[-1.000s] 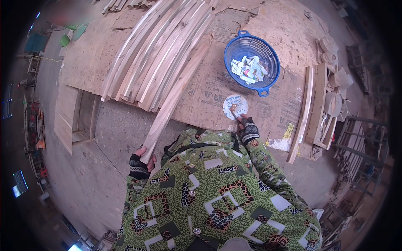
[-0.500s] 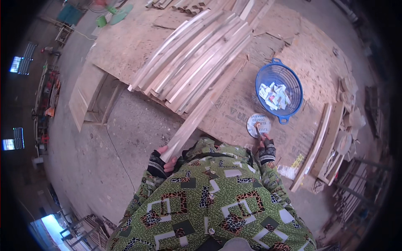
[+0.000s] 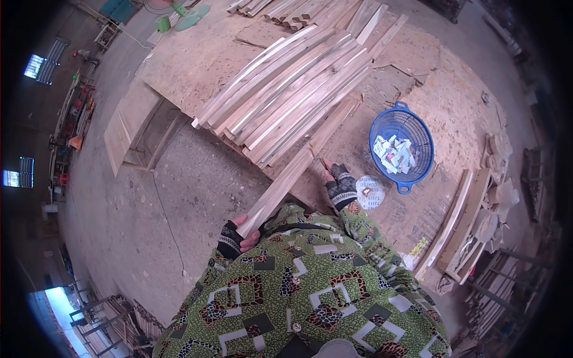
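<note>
My left hand [image 3: 237, 236], in a dark patterned fingerless glove, grips the near end of a long wooden slat [image 3: 276, 190]. The slat slopes up and away to the right, resting on the worktable. Beside its middle, my gloved right hand [image 3: 338, 182] pinches a small thin tool [image 3: 311, 153], whose tip is at the slat's surface; its exact shape is too small to make out. Just right of that hand lies a round white abrasive disc [image 3: 370, 193], printed side up, with a brown dab [image 3: 366, 191] on it.
Several curved wooden slats [image 3: 280, 89] lie side by side on the plywood-topped table [image 3: 444, 77]. A blue plastic basket [image 3: 431, 156] holds scraps of paper. Curved wooden pieces [image 3: 444, 224] stand at the right edge. An open wooden box frame [image 3: 134, 128] is on the left.
My right hand has moved left from the abrasive disc to the slat, bringing the thin tool with it. My left hand still holds the slat's near end.
</note>
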The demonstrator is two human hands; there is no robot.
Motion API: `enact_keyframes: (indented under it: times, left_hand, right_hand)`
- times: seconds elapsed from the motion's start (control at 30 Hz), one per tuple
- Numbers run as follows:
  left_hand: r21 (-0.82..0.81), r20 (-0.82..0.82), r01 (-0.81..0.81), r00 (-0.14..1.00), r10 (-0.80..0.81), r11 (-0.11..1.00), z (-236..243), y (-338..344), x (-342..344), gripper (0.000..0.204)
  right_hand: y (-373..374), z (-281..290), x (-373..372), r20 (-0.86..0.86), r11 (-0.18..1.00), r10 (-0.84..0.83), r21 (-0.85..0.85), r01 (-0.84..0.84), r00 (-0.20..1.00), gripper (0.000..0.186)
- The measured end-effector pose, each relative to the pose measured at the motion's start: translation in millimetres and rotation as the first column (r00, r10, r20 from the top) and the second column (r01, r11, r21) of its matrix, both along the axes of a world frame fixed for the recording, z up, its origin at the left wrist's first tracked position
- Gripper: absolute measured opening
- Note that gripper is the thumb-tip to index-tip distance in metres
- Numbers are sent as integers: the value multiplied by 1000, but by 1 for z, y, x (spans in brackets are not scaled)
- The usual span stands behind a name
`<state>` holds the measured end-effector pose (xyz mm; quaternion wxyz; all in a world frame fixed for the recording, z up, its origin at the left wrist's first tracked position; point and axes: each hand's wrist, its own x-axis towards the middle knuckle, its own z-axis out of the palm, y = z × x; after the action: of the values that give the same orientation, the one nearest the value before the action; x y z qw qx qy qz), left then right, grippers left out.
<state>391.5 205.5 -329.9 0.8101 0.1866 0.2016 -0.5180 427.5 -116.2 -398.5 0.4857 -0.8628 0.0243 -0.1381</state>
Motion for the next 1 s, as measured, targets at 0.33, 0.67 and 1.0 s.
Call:
enact_keyframes:
  times: [0.33,0.67,1.0]
  left_hand:
    - [-54,-38,15,999,-17,998,-10,5,-1,55]
    - [13,-45,-1,999,1,1000,-5,3,-2,51]
    - [-3,-30,39,999,-39,999,-13,5,-3,57]
  right_hand:
    - [-15,-16,-12,-29,995,61,-73,-63,998,36]
    - [-11,-8,3,9,999,7,-43,-6,1000,35]
    - [-11,-8,-14,-23,997,72,16,-72,997,36]
